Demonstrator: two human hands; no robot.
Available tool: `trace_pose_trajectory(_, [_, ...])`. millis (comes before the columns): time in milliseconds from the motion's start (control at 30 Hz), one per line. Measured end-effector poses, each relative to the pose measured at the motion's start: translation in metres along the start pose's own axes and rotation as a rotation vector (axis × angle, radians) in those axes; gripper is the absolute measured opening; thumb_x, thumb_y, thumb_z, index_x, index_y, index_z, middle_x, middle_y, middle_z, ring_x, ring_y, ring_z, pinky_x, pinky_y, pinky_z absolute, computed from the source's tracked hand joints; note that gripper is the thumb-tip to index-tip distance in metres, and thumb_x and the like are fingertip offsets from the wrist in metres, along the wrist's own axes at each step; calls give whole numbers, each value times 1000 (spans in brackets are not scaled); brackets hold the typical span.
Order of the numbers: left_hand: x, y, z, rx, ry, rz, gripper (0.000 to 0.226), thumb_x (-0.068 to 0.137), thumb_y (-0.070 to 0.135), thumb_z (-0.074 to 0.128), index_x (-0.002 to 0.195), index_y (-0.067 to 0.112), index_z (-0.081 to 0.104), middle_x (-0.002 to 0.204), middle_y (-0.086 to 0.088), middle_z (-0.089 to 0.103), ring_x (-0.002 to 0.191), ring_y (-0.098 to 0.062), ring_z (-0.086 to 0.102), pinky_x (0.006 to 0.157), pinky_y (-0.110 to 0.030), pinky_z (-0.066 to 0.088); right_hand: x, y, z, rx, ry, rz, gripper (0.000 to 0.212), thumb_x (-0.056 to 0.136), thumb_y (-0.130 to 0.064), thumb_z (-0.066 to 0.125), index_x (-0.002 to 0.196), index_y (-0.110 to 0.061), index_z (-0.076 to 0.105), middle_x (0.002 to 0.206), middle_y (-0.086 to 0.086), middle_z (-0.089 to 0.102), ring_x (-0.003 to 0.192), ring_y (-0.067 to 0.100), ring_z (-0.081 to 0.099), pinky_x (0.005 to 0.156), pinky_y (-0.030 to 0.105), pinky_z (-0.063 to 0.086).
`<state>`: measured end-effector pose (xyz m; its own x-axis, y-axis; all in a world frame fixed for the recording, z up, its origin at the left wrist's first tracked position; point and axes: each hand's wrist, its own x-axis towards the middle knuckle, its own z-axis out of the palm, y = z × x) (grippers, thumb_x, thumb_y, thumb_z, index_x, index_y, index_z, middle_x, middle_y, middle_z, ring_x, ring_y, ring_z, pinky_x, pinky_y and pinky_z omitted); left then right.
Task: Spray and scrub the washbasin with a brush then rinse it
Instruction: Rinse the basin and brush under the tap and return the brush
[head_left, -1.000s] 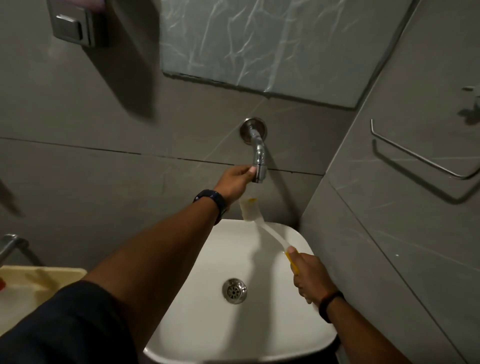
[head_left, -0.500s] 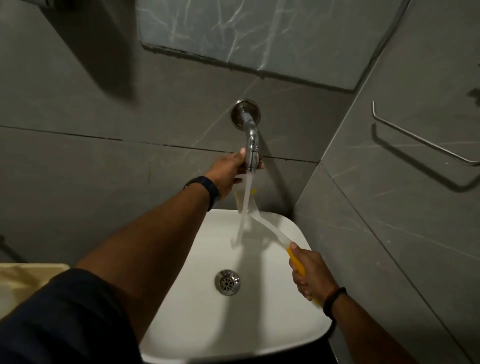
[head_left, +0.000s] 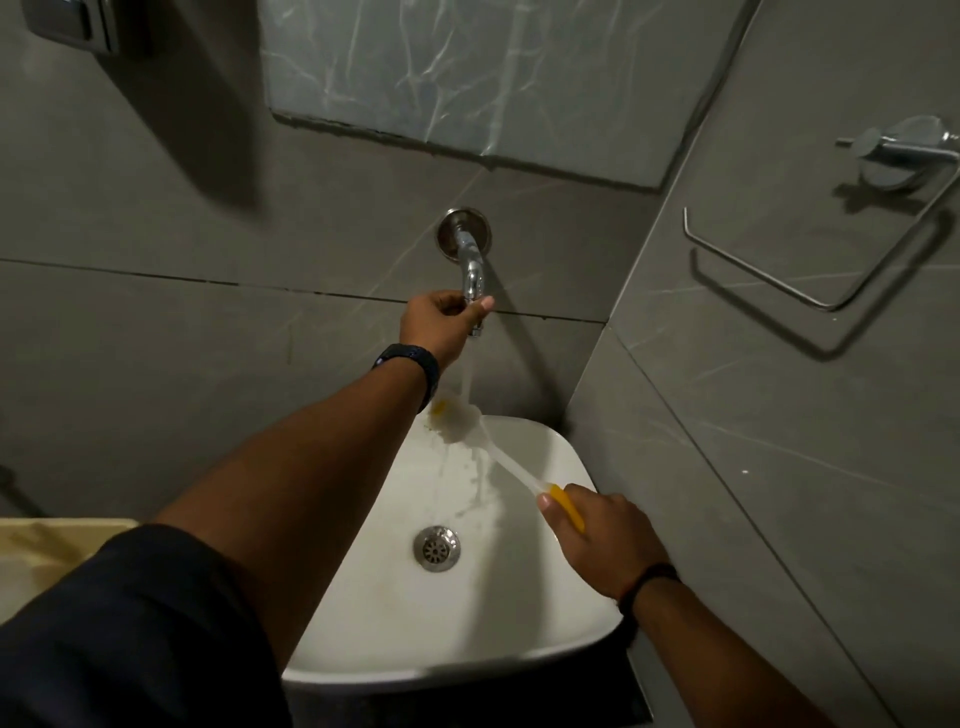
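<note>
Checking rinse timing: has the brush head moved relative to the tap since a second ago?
Yes. The brush head has shifted left, from just right of the tap spout to directly under it, in the water.

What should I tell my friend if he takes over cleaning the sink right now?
Left hand: gripping the end of the wall tap; water is running.
Right hand: closed on the yellow handle of the brush, holding its head under the stream, above the back edge of the white washbasin.
Done: tap on, brush getting wet. Water is splashing down toward the drain.
Can't tell: whether spraying and scrubbing are finished; no spray bottle in view.
Left: finish rinsing the basin, then shut the tap.
</note>
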<state>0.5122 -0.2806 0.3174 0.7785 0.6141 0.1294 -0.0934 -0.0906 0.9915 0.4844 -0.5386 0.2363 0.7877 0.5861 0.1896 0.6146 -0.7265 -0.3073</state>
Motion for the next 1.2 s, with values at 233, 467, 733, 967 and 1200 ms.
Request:
trace_pose_trajectory(233, [1, 2, -1, 62, -22, -19, 32, 83, 36, 67, 104, 12, 69, 83, 3, 70, 79, -9, 64, 67, -21, 43, 7, -19, -13, 934, -265, 559, 53, 86, -58, 45, 51, -21, 34, 43, 0, 27, 32, 14, 20, 38, 17, 17])
trace_pose_trajectory(467, [1, 3, -2, 75, -27, -15, 30, 83, 37, 67, 102, 13, 69, 80, 5, 69, 78, -7, 63, 68, -21, 41, 7, -15, -25, 754, -155, 410, 50, 89, -53, 48, 53, -19, 36, 41, -1, 35, 35, 18, 31, 37, 22, 29])
trace_pose_trajectory(733, [0, 4, -3, 83, -40, -31, 35, 83, 38, 67, 107, 12, 68, 85, 2, 70, 84, -12, 63, 80, -31, 43, 0, -14, -7, -150, 210, -58, 38, 87, -51, 45, 62, -25, 33, 44, 4, 55, 39, 28, 50, 45, 25, 27])
trace_pose_trajectory(967, [0, 5, -3, 77, -32, -46, 37, 81, 38, 69, 107, 10, 68, 85, 1, 70, 82, -10, 63, 81, -29, 45, 17, -28, -12, 1053, -353, 607, 55, 82, -65, 44, 49, -22, 40, 42, -2, 31, 32, 14, 24, 36, 19, 22])
trace_pose_trajectory(1200, [1, 5, -4, 92, -23, -72, 49, 78, 42, 70, 116, 11, 63, 110, -7, 68, 104, -21, 61, 97, -42, 44, 20, -29, -16, 1082, -448, 637, 57, 81, -67, 43, 48, -21, 41, 40, -2, 30, 31, 13, 23, 34, 17, 21])
